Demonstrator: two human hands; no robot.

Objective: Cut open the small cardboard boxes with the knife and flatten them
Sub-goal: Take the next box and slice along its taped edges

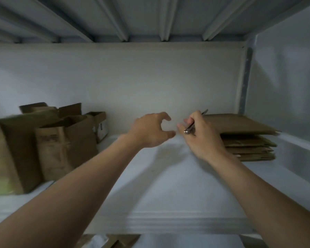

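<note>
I look down two bare forearms reaching into a white shelf (168, 185). The left hand (150, 130) hovers over the middle with its fingers and thumb loosely curved in a C, holding nothing. The right hand (200, 136) pinches the knife (189, 127) like a pen, just beside the stack of flattened boxes (243, 138) at the right.

The knife is slim and metallic. Its long axis runs diagonally, with the near end low towards the left hand and the far end up and away to the right, over the stack. I cannot tell which end is the blade.

Uncut boxes (61, 140) stand at the left. I judge this a pause between boxes. Next the free hand must fetch one, with the knife kept well clear.
</note>
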